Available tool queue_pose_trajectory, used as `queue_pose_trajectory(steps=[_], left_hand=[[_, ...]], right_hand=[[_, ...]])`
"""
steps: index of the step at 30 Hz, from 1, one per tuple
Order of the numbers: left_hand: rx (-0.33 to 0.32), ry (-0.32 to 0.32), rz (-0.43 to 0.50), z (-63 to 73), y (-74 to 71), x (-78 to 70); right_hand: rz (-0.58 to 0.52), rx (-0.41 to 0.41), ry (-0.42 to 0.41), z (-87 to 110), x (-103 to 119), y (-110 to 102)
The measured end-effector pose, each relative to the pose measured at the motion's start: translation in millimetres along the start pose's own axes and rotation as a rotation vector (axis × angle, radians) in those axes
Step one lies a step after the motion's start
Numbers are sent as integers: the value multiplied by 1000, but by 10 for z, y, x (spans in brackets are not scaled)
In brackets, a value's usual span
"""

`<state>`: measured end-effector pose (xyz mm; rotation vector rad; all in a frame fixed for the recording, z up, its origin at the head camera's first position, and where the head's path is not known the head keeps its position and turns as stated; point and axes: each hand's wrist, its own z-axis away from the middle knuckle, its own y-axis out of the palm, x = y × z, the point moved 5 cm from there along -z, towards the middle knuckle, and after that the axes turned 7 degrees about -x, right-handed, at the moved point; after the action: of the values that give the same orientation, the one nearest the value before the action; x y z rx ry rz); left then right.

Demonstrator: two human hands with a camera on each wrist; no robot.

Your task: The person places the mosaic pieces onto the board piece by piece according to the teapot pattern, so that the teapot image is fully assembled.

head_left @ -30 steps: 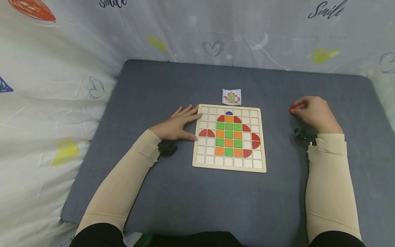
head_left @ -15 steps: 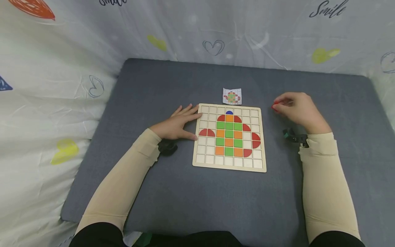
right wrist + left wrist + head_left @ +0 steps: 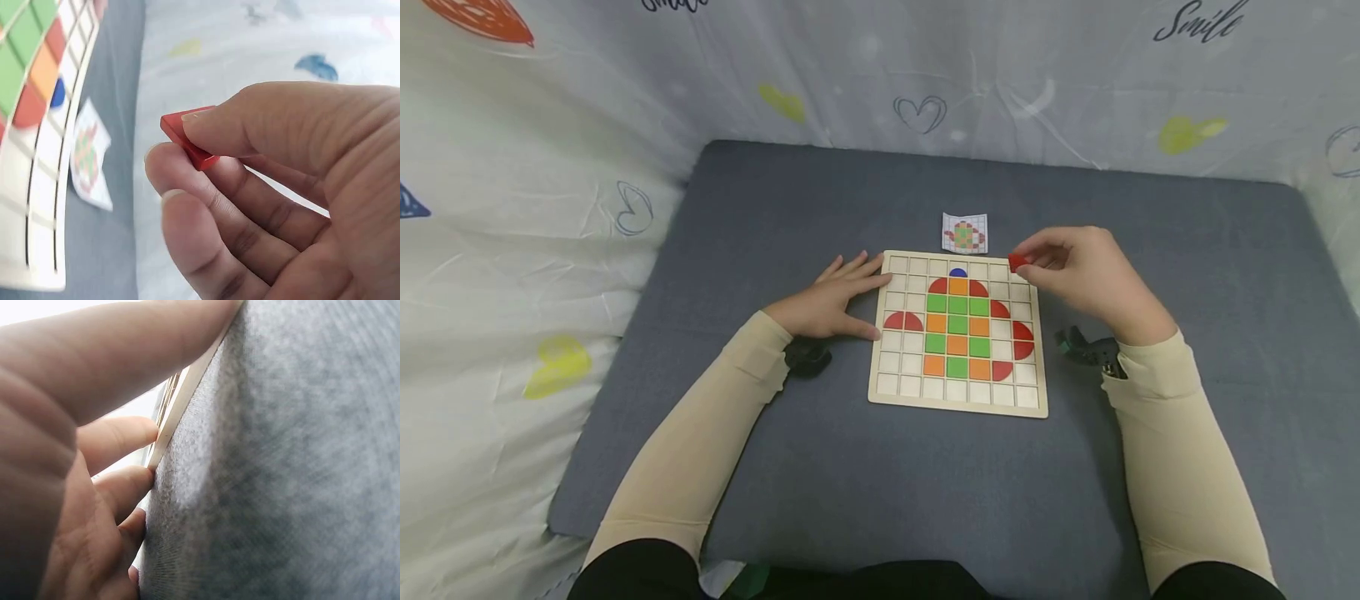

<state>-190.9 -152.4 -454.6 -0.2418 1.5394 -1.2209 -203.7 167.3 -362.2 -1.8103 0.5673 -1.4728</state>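
Note:
A square wooden grid board [image 3: 958,408] lies flat on the table, partly filled with green squares [image 3: 957,325], orange squares [image 3: 957,345], red quarter-round tiles [image 3: 1002,371] and a blue rounded piece [image 3: 958,272]. My left hand [image 3: 831,307] rests at its left side, fingers spread; thumb and fingertips touch the edge in the left wrist view. Between thumb and fingers of my right hand [image 3: 1082,271] a small red tile [image 3: 173,128] is pinched, raised near the board's far right corner. Its full shape is partly hidden by the thumb.
A small printed pattern card [image 3: 965,234] lies just beyond the board's far edge. Grey cloth [image 3: 820,500] covers the table. A pale printed curtain [image 3: 865,75] hangs behind and to the left. Both wrists carry dark camera mounts.
My right hand has travelled left with the red tile, from the table's right part to the board's far right corner. My left hand and the board have stayed in place.

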Motion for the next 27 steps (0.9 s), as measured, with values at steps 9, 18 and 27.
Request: queue_pose_trajectory(steps=[9, 18, 27], left_hand=[[1, -2, 7, 9, -5, 0], [7, -4, -11, -8, 13, 21], [8, -11, 6, -2, -6, 18]], right_hand=[[15, 74, -198, 104, 417, 305], [23, 212, -388, 243, 690, 792], [67, 214, -388, 328, 780, 1118]])
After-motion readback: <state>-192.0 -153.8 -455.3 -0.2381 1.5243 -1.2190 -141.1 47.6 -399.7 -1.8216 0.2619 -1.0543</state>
